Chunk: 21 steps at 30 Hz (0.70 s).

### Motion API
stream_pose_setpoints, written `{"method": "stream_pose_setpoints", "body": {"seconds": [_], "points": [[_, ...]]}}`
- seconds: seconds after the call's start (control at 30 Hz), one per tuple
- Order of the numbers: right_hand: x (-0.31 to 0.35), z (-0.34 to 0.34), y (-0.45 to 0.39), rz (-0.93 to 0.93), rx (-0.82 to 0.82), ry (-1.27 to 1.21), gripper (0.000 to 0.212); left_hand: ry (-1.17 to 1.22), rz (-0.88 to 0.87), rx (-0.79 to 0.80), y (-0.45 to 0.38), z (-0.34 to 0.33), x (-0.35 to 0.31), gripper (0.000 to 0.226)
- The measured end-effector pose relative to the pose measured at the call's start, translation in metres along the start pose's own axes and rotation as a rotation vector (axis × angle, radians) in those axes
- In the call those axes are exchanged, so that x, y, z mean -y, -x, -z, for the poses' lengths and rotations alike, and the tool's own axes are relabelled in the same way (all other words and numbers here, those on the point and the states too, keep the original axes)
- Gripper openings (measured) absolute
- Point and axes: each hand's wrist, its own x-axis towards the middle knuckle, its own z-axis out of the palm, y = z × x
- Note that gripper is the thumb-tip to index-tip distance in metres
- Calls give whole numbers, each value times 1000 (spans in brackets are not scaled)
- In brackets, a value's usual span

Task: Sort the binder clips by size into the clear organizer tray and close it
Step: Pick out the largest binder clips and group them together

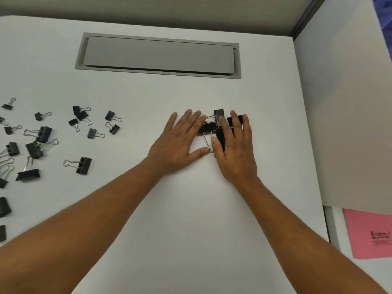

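Note:
Several large black binder clips point(219, 118) lie bunched together right of the desk's middle. My left hand point(180, 141) rests flat at the bunch's left side, fingers spread, fingertips touching a clip. My right hand point(235, 147) lies flat over the bunch's right side and hides part of it. Neither hand grips a clip. Several more black binder clips of mixed sizes point(42, 133) are scattered over the left of the white desk point(169, 209). No clear organizer tray is in view.
A grey cable hatch point(158, 55) is set into the desk at the back. A white partition point(343, 124) stands along the right edge. A pink sheet point(369, 236) lies below it at the lower right.

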Motion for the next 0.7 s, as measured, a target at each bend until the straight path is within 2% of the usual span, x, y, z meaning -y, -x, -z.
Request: {"method": "stream_pose_setpoints", "body": {"seconds": [0.07, 0.17, 0.3, 0.4, 0.53, 0.6, 0.7], "points": [[1, 5, 2, -16, -45, -147, 61, 36, 5, -42, 2, 1, -1, 85], [-1, 13, 4, -115, -186, -499, 59, 111, 6, -87, 5, 6, -2, 82], [0, 27, 2, -486, -294, -942, 63, 177, 27, -110, 26, 6, -5, 80], [6, 42, 6, -705, -364, -1130, 63, 130, 45, -97, 68, -4, -10, 80], [44, 38, 65, -774, -394, -1094, 60, 75, 85, -147, 140, -17, -17, 72], [70, 31, 111, -725, -309, -990, 61, 47, 101, -151, 173, -21, -21, 68], [102, 17, 166, -585, -159, -821, 63, 44, 111, -71, 204, -21, -26, 66]]}}
